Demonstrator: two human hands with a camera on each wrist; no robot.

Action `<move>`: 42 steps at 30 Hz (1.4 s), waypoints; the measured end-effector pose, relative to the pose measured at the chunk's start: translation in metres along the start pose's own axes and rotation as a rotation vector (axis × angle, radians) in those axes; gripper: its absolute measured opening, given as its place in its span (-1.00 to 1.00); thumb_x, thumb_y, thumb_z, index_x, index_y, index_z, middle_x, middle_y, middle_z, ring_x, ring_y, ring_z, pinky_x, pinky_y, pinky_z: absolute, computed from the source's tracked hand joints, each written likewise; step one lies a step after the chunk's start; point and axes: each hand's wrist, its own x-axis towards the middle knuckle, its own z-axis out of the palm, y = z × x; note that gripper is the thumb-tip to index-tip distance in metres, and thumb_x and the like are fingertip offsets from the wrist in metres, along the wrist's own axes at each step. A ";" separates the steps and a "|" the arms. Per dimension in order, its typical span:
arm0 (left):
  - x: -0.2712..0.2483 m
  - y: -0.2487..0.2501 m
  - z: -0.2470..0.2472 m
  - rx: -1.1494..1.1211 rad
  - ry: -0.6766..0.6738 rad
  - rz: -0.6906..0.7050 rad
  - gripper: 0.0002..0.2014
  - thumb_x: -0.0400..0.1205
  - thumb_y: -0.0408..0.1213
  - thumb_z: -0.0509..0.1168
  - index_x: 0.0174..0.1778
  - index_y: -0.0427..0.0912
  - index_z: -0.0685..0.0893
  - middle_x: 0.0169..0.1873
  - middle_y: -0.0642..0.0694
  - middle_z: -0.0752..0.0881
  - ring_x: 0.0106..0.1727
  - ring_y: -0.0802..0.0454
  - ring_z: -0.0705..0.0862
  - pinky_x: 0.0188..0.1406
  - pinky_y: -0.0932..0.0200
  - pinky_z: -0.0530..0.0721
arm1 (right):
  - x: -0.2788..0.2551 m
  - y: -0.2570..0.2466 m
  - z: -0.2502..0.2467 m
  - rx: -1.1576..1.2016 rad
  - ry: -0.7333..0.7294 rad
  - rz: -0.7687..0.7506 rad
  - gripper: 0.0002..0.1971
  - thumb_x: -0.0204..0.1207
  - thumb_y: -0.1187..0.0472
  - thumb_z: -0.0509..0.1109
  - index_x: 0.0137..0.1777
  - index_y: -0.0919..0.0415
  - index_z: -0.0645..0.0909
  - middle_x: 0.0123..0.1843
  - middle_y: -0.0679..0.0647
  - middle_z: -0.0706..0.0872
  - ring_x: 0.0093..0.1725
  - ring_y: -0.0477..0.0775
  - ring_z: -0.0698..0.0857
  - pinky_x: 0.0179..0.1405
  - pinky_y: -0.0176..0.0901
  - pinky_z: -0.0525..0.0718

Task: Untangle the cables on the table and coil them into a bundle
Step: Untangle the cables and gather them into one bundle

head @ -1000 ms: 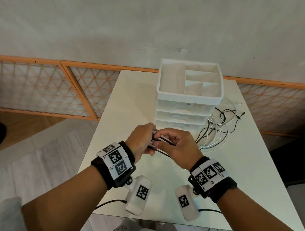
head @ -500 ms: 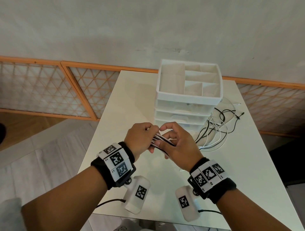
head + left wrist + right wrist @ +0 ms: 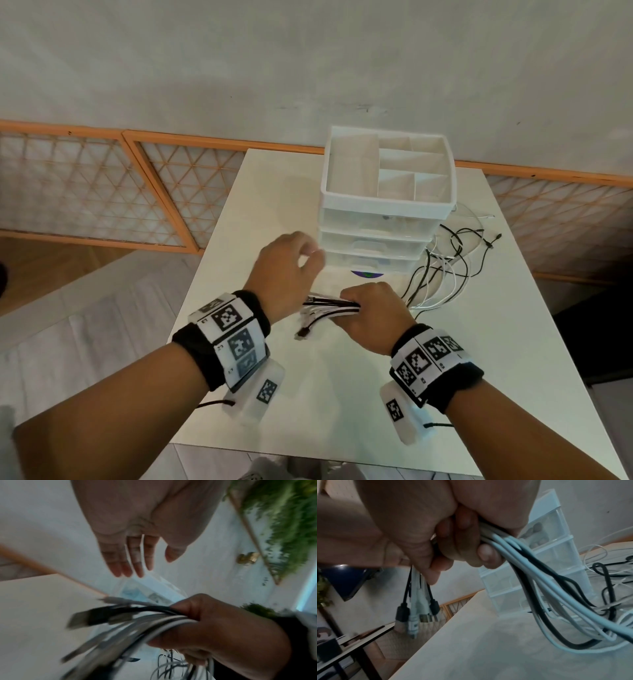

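Observation:
Several black and white cables [image 3: 330, 306] are bunched in my right hand [image 3: 371, 310], which grips them in a fist above the white table [image 3: 479, 359]. Their plug ends [image 3: 416, 615] stick out on the left of the fist. The rest trails right into a loose tangle [image 3: 442, 270] lying on the table beside the drawer unit. My left hand [image 3: 306, 257] hovers higher, up and left of the bundle, and holds nothing. In the left wrist view its fingers [image 3: 130, 561] are straight and apart from the cables [image 3: 130, 616].
A white plastic drawer unit [image 3: 387, 205] with an open divided tray on top stands at the back of the table, just beyond my hands. An orange lattice screen [image 3: 102, 192] runs along the wall behind. The table's edges lie close on the left and front.
My left hand has let go of the cable ends and lifted up and away to the left. My right hand keeps its grip and has dropped slightly towards the table.

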 end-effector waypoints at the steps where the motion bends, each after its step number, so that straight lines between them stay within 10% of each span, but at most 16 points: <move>1: -0.002 0.012 0.003 -0.051 -0.044 0.087 -0.79 0.72 -0.02 0.17 0.04 -0.03 0.63 0.05 0.03 0.75 0.09 0.06 0.70 0.17 0.07 0.65 | 0.001 -0.004 0.000 -0.009 -0.006 -0.012 -0.70 0.44 -0.05 0.35 -0.47 0.03 0.49 -0.50 -0.02 0.58 -0.36 0.12 0.59 -0.30 -0.03 0.62; 5: -0.014 0.032 0.028 0.118 -0.333 0.120 -0.39 0.58 0.45 -0.23 -0.03 0.05 0.50 -0.15 0.03 0.73 -0.11 -0.02 0.70 0.02 -0.07 0.66 | 0.008 -0.022 -0.007 0.014 -0.063 -0.066 -0.83 0.52 0.13 0.19 -0.28 -0.01 0.52 -0.22 0.04 0.70 -0.12 0.18 0.71 -0.08 0.14 0.72; 8: -0.011 0.023 0.033 0.165 -0.297 0.018 -0.36 0.60 0.44 -0.29 -0.10 0.00 0.47 -0.31 -0.04 0.68 -0.22 -0.08 0.67 -0.05 -0.09 0.66 | 0.006 -0.023 -0.016 0.008 -0.028 -0.109 -0.77 0.53 0.32 0.29 -0.32 0.06 0.44 -0.44 -0.13 0.50 -0.35 -0.06 0.60 -0.30 -0.19 0.55; 12: 0.000 0.016 0.023 0.241 -0.334 -0.011 -0.17 0.49 0.57 -0.29 -0.28 -0.01 0.67 -0.36 -0.04 0.74 -0.22 -0.09 0.70 0.01 -0.07 0.68 | -0.008 -0.013 -0.019 0.396 0.043 -0.068 -0.85 0.47 0.33 0.54 -0.11 0.11 0.64 -0.27 -0.06 0.79 -0.24 -0.21 0.77 -0.24 -0.36 0.68; 17: 0.017 0.028 -0.021 0.161 -0.215 -0.092 -0.36 0.68 0.28 0.09 -0.48 -0.17 0.64 -0.83 0.17 0.50 -0.69 0.28 0.49 -0.44 0.23 0.39 | -0.011 0.054 -0.005 0.181 0.176 0.037 -0.82 0.41 0.26 0.59 -0.14 0.10 0.62 -0.25 -0.06 0.77 -0.21 -0.02 0.72 -0.11 -0.22 0.65; 22: 0.021 0.030 -0.036 0.020 -0.119 -0.076 -0.43 0.63 0.22 0.26 -0.55 -0.16 0.53 -0.84 0.10 0.31 -0.73 0.15 0.32 -0.47 0.17 0.29 | -0.008 0.093 0.000 -0.181 0.116 0.325 -0.79 0.55 0.02 0.44 0.15 -0.02 0.69 0.21 -0.02 0.68 0.36 0.13 0.55 0.28 0.15 0.50; 30: 0.031 0.044 -0.057 -0.596 0.192 -0.233 -0.56 0.60 -0.03 0.44 -0.52 -0.14 0.50 -0.70 0.02 0.24 -0.67 0.04 0.12 -0.57 0.20 0.10 | 0.003 0.110 -0.004 -0.326 0.018 0.429 -0.65 0.64 -0.23 0.22 0.38 -0.27 0.51 0.42 -0.10 0.58 0.35 0.08 0.65 0.24 0.06 0.64; 34: 0.037 0.046 -0.060 -0.561 0.214 -0.177 -0.51 0.60 -0.03 0.44 -0.55 -0.22 0.49 -0.72 0.01 0.24 -0.68 0.04 0.12 -0.55 0.19 0.09 | 0.009 0.115 -0.009 -0.251 0.012 0.468 -0.82 0.68 -0.06 0.18 0.18 -0.30 0.56 0.21 0.01 0.75 0.11 0.20 0.72 0.10 0.02 0.67; 37: 0.039 0.024 -0.054 -0.201 0.242 -0.179 -0.45 0.64 0.02 0.36 -0.45 -0.42 0.55 -0.83 0.08 0.31 -0.71 0.11 0.23 -0.54 0.17 0.23 | 0.024 0.100 -0.055 -0.009 0.274 0.473 -0.75 0.69 0.17 0.20 0.22 -0.13 0.61 0.17 0.18 0.78 0.19 0.31 0.70 0.24 0.00 0.57; 42: 0.043 -0.004 -0.051 -0.070 0.309 -0.304 -0.46 0.67 0.04 0.30 -0.40 -0.40 0.66 -0.76 0.03 0.42 -0.54 -0.10 0.41 -0.40 0.14 0.36 | 0.021 0.073 -0.136 0.146 0.871 0.250 -0.83 0.64 0.05 0.37 0.20 -0.07 0.63 -0.23 -0.08 0.71 -0.21 -0.04 0.67 -0.17 -0.33 0.49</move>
